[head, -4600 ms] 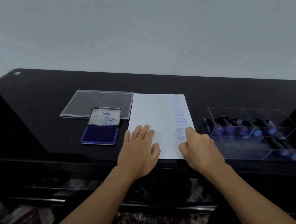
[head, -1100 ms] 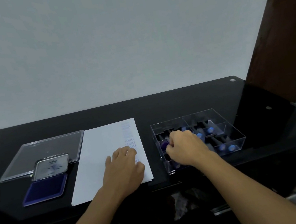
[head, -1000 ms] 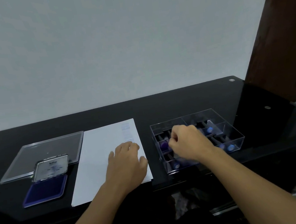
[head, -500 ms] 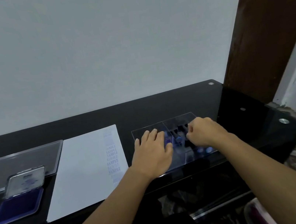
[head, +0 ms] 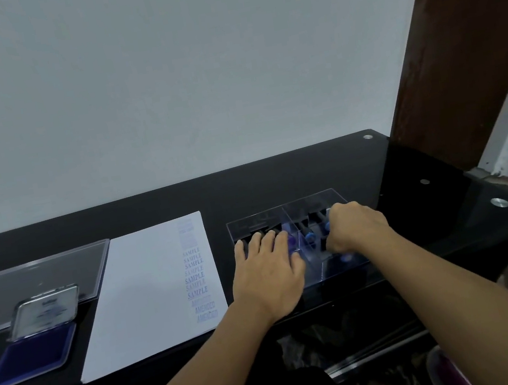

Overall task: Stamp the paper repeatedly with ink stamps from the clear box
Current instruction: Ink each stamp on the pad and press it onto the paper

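A person's two hands worked at a clear box of stamps on a glossy black worktop. The box sat at 3 o'clock from a white sheet of paper, just beside its edge. The left hand lay flat, fingers straight, over the box's 9 o'clock half. The right hand dipped into the 3 o'clock half with fingers curled under; whether they gripped a stamp could not be told, as the knuckles hid them. A column of blue prints, several reading SAMPLE, ran down the paper's 3 o'clock margin. At 9 o'clock from the sheet lay an open ink pad with a blue cushion, and behind it, toward 12 o'clock, a flat clear lid.
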A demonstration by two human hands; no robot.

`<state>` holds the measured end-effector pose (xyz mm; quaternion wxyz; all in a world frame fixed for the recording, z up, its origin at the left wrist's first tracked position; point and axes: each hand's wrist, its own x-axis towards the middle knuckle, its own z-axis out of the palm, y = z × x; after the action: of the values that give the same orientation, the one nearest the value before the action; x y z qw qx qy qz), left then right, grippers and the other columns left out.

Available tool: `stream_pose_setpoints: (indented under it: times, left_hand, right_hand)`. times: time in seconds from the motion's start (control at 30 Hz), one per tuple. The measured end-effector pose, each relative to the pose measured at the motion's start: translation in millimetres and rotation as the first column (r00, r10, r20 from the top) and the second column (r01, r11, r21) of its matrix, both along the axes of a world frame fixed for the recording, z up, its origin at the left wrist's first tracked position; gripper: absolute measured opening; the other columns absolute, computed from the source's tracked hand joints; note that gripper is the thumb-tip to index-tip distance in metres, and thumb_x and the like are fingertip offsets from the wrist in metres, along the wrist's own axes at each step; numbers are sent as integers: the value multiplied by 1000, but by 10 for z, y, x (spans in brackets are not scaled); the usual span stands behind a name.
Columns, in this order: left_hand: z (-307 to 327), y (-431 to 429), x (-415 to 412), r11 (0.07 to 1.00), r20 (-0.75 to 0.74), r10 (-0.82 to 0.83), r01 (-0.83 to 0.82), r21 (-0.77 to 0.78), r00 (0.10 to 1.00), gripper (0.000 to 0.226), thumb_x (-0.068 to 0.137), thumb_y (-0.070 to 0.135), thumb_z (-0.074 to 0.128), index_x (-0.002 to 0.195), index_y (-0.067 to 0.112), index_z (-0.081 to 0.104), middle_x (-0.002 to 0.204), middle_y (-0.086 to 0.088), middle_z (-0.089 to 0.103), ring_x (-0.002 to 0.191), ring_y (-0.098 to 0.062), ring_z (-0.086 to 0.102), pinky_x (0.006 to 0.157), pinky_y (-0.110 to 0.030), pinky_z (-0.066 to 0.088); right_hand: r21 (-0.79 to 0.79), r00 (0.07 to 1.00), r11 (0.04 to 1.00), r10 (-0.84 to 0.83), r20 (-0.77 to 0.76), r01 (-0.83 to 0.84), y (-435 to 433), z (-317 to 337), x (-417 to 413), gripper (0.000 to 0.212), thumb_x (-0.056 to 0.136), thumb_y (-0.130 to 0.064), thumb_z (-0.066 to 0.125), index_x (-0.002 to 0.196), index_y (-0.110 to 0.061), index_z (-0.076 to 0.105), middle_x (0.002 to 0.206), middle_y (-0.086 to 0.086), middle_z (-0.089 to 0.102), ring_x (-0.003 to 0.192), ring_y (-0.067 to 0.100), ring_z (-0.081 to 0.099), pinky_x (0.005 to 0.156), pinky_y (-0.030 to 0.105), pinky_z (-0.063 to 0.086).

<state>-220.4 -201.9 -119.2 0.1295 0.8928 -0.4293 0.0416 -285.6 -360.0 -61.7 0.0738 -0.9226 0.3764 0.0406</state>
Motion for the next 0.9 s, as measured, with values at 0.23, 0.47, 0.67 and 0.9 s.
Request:
stream_pose_setpoints:
  times: [0.23,0.47,0.67,0.9]
  left_hand:
    - [56,29,7,998,-78,-27,22,-60,997,51,102,44,27,147,24,35,153,7,36,145,-16,21,122,-48,9]
    - [214,257,11,957,-118,-92,55,-283,989,39,100,39,36,132,23,49,129,10,52,126,-10,42,112,-38,33]
    - [535,740,121,942,-70,-23,-2,-336,997,39,102,32,41,136,16,49,138,6,50,132,-12,37,112,-25,24]
    - [732,1462,311,948,-110,115,-142,-286,987,46,103,36,37,145,20,41,151,6,40,140,-11,30,115,-27,22]
  right_hand:
    - [26,996,1000,-14,86,12,29,9,-37,21,85,-19,70,87,-17,50,77,0,47,78,25,53,69,33,44]
    - [109,962,993,-67,264,39,29,205,-118,18,83,-25,69,90,-9,67,73,2,58,59,18,51,51,27,40]
    - [118,929,993,-52,366,9,153,499,-133,22,87,-27,62,95,-7,64,84,8,66,81,28,64,75,41,57]
    - [124,889,979,88,448,-160,638,733,20,11,94,-27,59,89,-16,58,91,5,64,81,18,58,66,35,48]
